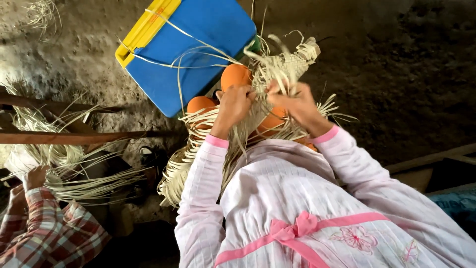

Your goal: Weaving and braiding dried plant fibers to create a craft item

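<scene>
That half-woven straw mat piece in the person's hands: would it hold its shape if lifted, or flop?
The woven straw piece probably stays fairly firm where it is plaited. Its loose strips hang and curl, so they would likely flop. It looks thin and light, pinched by the left hand and right hand.

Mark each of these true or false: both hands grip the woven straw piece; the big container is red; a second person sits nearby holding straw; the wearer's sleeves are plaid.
1. Both the left hand and right hand grip the woven straw piece. True.
2. The container is red. False: blue with a yellow edge.
3. Another person's hand holds straw strips. True.
4. The wearer's sleeves are plaid. False: pale pink; the other person's sleeve is plaid.
</scene>
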